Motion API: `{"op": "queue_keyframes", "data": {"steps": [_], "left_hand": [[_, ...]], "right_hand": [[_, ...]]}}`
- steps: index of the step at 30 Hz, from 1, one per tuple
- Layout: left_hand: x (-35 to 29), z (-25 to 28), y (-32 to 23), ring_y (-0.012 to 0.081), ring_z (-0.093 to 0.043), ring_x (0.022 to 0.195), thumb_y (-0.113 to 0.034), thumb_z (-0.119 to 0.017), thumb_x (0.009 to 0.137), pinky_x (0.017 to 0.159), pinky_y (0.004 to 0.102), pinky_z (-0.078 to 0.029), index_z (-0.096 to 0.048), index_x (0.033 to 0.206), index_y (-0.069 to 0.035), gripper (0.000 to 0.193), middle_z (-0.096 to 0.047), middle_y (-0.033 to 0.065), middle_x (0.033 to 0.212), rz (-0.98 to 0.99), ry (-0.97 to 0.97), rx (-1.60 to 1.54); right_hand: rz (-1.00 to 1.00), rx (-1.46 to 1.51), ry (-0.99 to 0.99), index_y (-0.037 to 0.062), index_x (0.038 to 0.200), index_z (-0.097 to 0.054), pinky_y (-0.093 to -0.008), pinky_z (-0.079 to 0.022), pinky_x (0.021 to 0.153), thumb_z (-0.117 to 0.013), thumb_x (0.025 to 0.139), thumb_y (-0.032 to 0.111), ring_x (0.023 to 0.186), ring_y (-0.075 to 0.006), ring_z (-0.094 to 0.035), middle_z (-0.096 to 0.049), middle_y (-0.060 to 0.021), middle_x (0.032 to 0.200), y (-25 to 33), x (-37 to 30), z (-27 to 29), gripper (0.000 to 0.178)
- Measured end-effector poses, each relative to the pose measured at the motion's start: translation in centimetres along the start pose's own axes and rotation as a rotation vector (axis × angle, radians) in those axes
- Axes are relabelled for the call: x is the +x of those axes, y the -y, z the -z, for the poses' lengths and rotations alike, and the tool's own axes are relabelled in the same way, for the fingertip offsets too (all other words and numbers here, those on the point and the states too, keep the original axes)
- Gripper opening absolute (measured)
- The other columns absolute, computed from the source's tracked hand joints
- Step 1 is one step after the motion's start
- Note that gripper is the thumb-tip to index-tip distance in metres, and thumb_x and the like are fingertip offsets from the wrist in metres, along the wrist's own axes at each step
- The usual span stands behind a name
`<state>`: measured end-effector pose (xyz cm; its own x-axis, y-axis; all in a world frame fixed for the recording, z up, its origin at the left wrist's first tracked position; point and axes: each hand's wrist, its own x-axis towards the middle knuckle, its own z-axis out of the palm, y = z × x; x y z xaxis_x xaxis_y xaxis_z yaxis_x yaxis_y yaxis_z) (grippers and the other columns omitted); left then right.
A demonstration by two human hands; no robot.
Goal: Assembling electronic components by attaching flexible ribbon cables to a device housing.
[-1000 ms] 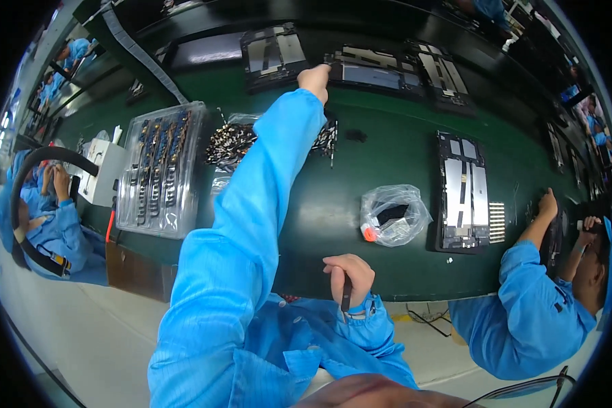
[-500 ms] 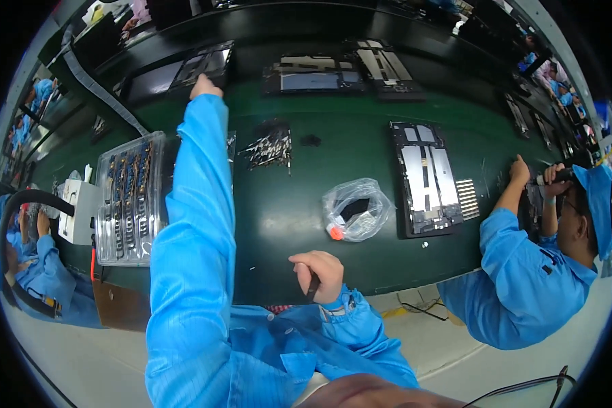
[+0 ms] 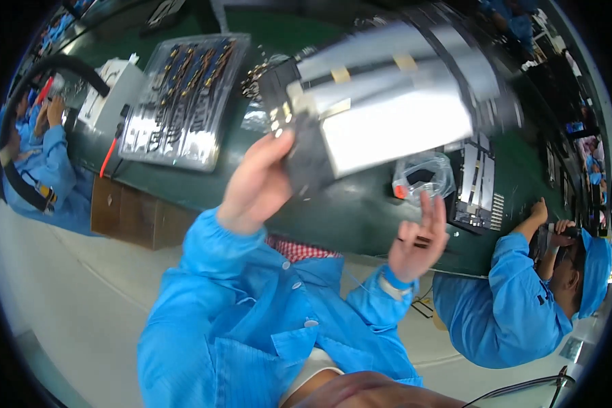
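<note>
My left hand (image 3: 260, 178) grips one end of an opened tablet (image 3: 398, 95), thumb on its black edge. The tablet is raised above the table and tilted, with silver battery panels, black strips and yellow tabs on its upper face; motion blurs its far end. Below its right part is my right hand (image 3: 418, 246), two fingers stretched up and the others curled around a small dark thing (image 3: 423, 242). That thing is mostly hidden. Just beyond the right hand lies a clear plastic bag (image 3: 442, 175) with something black and an orange piece.
Another opened tablet (image 3: 474, 178) lies right of the bag. On the left stand a clear tray (image 3: 207, 153) of small cable parts, a white box (image 3: 106, 95) and a cardboard box (image 3: 132, 211) below the table edge. A co-worker (image 3: 503, 306) sits at right.
My left hand has come back from the far tablets and now holds one up near me. My right hand has moved right and its fingers have lifted. The view has turned.
</note>
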<state>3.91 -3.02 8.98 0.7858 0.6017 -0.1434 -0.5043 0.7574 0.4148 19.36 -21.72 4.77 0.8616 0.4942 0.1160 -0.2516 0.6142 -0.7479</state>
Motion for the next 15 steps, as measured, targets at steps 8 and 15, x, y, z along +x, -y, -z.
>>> {"op": "queue_keyframes", "data": {"steps": [8,15], "left_hand": [[-10.0,6.7,-3.8,0.0127,-0.051,0.106,-0.016,-0.059,0.085,0.087,0.0271,-0.043,-0.037,0.128,0.002,0.052,-0.051,0.0089,0.121,0.333,-0.11,0.538],[-11.4,7.3,-4.0,0.039,-0.03,0.126,-0.013,-0.063,0.075,0.102,0.0456,-0.027,-0.032,0.133,0.001,0.067,-0.035,0.0214,0.134,-0.641,-0.015,2.04]], "right_hand": [[-0.427,-0.364,0.218,-0.0067,0.12,-0.046,-0.0298,-0.047,0.08,-0.057,0.08,0.021,0.092,-0.0206,-0.059,-0.058,-0.0155,0.107,1.8,-1.7,3.0,0.05],[-0.463,-0.399,0.077,-0.0046,0.118,-0.047,-0.0312,-0.048,0.079,-0.053,0.08,0.009,0.09,-0.0209,-0.06,-0.058,-0.014,0.105,-1.9,-1.0,-0.1,0.04]]}}
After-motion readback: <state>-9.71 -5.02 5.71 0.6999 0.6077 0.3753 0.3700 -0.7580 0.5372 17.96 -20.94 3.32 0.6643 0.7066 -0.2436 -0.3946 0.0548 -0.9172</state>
